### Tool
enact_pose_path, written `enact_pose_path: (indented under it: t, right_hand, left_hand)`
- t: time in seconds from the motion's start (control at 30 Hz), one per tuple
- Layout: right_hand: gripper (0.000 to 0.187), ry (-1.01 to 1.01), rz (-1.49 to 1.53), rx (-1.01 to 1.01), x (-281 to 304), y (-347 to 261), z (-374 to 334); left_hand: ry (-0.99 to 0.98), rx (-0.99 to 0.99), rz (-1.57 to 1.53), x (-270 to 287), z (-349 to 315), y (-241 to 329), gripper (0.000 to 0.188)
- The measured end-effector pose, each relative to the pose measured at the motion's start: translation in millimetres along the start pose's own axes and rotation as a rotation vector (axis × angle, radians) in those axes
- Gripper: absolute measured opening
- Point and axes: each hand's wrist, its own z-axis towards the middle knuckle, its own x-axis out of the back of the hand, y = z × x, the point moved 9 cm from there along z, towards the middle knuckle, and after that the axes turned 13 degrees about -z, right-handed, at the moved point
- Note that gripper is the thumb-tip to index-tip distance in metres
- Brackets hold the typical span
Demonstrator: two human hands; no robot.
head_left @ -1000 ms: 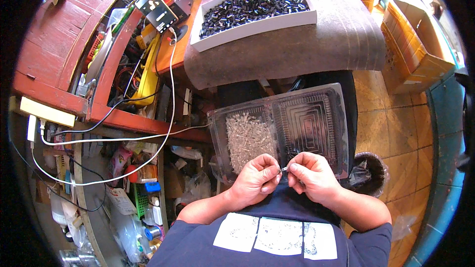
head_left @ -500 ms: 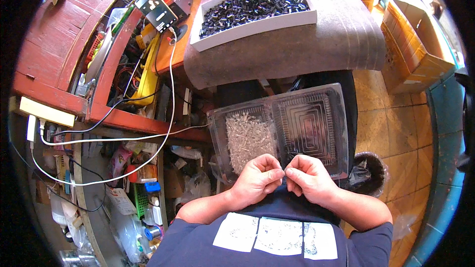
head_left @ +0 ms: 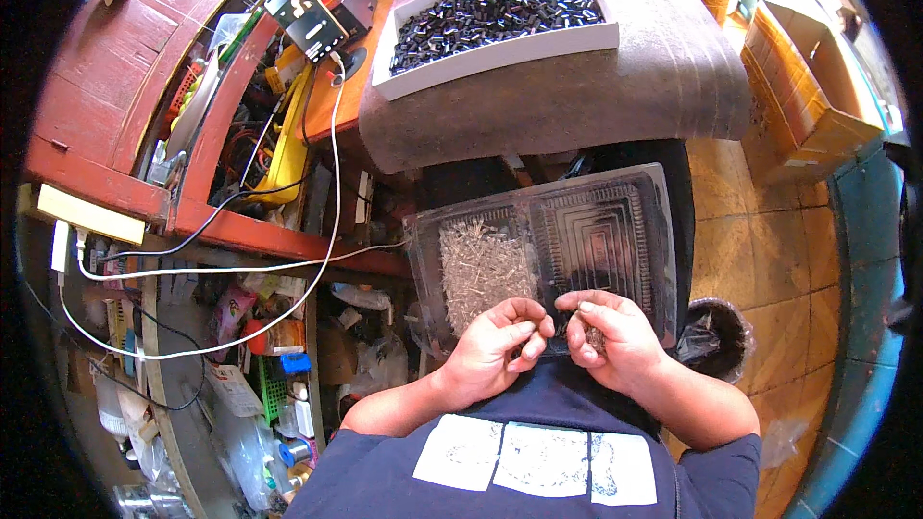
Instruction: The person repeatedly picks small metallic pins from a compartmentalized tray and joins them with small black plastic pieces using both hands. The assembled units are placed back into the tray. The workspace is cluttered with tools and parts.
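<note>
On my lap lies a clear plastic clamshell container (head_left: 659, 194), its two halves spread apart. A heap of small, pale, thin wiry pieces (head_left: 486, 274) fills much of the left half. Over the near edge, my left hand (head_left: 498, 346) is closed with thumb against fingers; whatever it may hold is too small to make out. My right hand (head_left: 620, 336) curls around a little bunch of similar pieces (head_left: 594, 338), partly hidden by its fingers, with thumb and forefinger pinched above. A narrow gap separates the two hands.
Ahead, a white tray (head_left: 500, 67) of small black cylindrical parts rests on a grey-covered table (head_left: 654, 86). White cables (head_left: 332, 192) run from a power strip (head_left: 91, 214) at left. Cluttered shelves stand left; a lined bin (head_left: 721, 336) and cardboard box (head_left: 803, 86) stand right.
My hands have moved slightly apart from touching fingertips. My right hand has turned, so the bunch of small pieces in its curled fingers now shows.
</note>
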Motion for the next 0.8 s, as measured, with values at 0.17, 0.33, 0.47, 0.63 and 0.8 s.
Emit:
enact_pose_path:
  t: [0.17,0.33,0.47,0.63,0.8]
  right_hand:
    - [0.024,0.001,0.015,0.0,-3.3,-4.5,-2.7]
    - [0.025,-0.014,0.004,-0.043,-2.1,0.3,-5.1]
    - [0.026,-0.046,-0.067,-0.104,-3.9,5.0,-7.7]
    - [0.02,-0.092,-0.031,-0.032,-6.3,0.5,-7.7]
    - [0.014,-0.105,-0.025,0.004,-4.4,3.1,-5.3]
  left_hand:
    - [-0.007,-0.007,-0.005,0.3,-0.3,1.1,0.014]
    - [-0.015,-0.057,0.001,1.9,-0.9,3.8,0.013]
    - [-0.038,-0.044,0.026,1.1,-1.4,2.8,0.014]
    - [-0.011,-0.018,-0.009,2.8,-2.3,0.5,0.018]
    - [0.017,0.009,-0.024,-0.6,-4.0,-1.2,0.02]
